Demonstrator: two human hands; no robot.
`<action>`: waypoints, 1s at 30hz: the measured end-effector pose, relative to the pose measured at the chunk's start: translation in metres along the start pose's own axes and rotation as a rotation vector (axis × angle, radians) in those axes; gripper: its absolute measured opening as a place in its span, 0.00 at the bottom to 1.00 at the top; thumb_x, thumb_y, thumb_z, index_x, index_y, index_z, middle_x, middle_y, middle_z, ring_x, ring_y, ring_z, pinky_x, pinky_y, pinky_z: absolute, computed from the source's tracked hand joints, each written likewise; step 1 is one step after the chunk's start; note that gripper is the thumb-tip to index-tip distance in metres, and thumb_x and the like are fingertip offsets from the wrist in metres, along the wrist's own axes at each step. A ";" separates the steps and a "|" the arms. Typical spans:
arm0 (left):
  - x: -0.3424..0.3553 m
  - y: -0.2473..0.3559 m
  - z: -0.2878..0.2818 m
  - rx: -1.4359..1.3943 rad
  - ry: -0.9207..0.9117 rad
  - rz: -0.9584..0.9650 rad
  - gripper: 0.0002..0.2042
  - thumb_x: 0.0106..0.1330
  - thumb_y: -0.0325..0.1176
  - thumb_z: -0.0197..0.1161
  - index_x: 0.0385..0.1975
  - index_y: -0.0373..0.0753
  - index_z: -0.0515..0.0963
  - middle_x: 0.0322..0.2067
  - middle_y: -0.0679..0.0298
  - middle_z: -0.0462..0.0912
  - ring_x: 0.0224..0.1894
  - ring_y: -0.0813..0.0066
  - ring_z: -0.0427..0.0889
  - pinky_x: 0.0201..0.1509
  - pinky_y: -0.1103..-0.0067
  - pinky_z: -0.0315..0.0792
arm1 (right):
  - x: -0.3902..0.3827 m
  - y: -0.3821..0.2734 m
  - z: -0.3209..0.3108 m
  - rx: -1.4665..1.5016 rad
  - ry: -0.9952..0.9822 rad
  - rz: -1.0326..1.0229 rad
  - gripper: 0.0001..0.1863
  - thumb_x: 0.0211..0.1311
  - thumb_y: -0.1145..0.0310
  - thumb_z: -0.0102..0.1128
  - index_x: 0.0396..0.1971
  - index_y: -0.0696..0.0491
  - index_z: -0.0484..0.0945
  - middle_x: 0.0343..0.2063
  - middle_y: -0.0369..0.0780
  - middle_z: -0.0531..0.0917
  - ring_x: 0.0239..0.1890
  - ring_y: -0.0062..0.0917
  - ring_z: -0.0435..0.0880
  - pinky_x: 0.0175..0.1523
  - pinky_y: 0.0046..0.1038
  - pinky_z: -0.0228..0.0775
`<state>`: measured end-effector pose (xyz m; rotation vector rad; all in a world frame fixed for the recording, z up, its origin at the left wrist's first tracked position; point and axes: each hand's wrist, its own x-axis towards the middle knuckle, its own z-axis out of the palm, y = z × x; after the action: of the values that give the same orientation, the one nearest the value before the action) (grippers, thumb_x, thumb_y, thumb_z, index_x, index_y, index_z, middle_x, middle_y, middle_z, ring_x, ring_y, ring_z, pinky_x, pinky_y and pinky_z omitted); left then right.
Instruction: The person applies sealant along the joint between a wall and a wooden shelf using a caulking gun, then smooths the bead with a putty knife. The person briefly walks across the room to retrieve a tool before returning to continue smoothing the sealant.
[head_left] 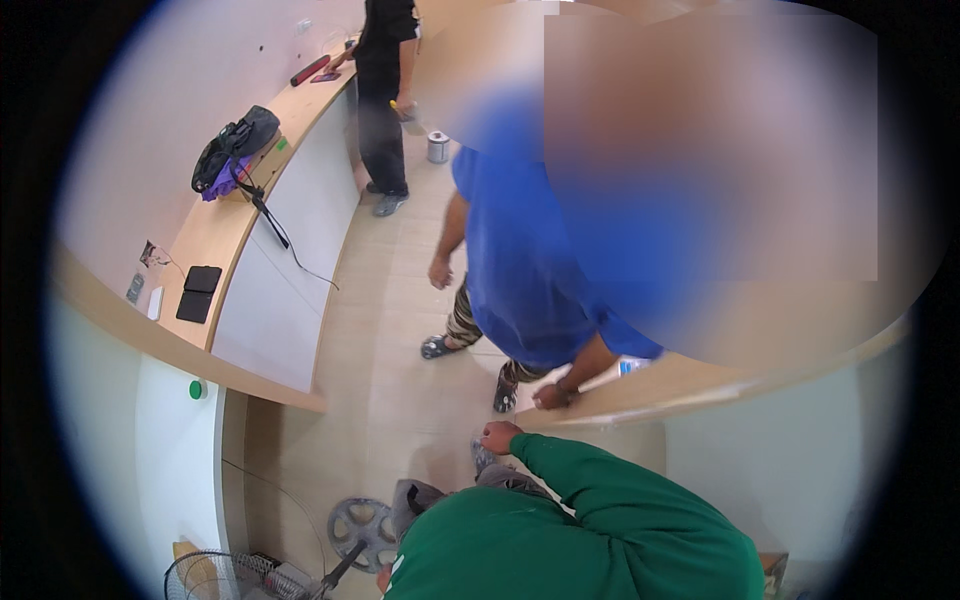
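My right hand (500, 437) hangs before my body at the end of a green sleeve (590, 480). Its fingers are curled in and nothing shows in them. It is nearest to the end of a wooden counter (600, 402), apart from it. Only a sliver of my left hand (383, 578) shows at the lower edge beside my green top; its fingers are hidden. Close to that hand is the grey round base (362, 533) of a fan. Facing me is a person in a blue shirt (520, 260), one hand (552, 396) resting at the counter's end.
Along the left wall runs a counter (225, 235) bearing a black bag (235, 150) and a black folder (199, 293). Farther back, a person in black (383, 120) holds a yellow-handled brush (404, 110) near a metal can (438, 147). A fan cage (225, 575) stands lower left.
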<state>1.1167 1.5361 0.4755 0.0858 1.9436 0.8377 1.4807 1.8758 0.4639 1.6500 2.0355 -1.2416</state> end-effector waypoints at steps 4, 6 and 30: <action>0.042 0.074 0.046 -0.259 0.040 0.040 0.12 0.70 0.38 0.59 0.46 0.38 0.77 0.36 0.61 0.80 0.35 0.72 0.80 0.28 0.77 0.70 | 0.051 0.033 -0.063 -0.102 -0.099 0.009 0.24 0.61 0.49 0.56 0.45 0.53 0.84 0.47 0.49 0.84 0.52 0.45 0.82 0.59 0.43 0.72; 0.070 0.111 0.072 -0.221 0.101 0.069 0.12 0.72 0.39 0.57 0.46 0.38 0.77 0.35 0.63 0.79 0.33 0.74 0.80 0.27 0.78 0.69 | 0.072 0.044 -0.080 -0.106 -0.101 0.042 0.23 0.61 0.49 0.56 0.43 0.52 0.85 0.47 0.48 0.85 0.52 0.44 0.82 0.59 0.43 0.72; 0.428 0.806 0.363 0.708 -0.260 0.396 0.16 0.73 0.39 0.55 0.50 0.34 0.77 0.37 0.60 0.81 0.35 0.69 0.80 0.38 0.75 0.74 | 0.578 -0.125 -0.456 0.400 0.200 0.075 0.22 0.55 0.55 0.56 0.38 0.59 0.85 0.39 0.53 0.86 0.46 0.48 0.85 0.53 0.46 0.76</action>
<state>0.9616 2.5046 0.5207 0.9749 1.9093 0.3162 1.3197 2.6039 0.4242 2.0822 1.8977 -1.5936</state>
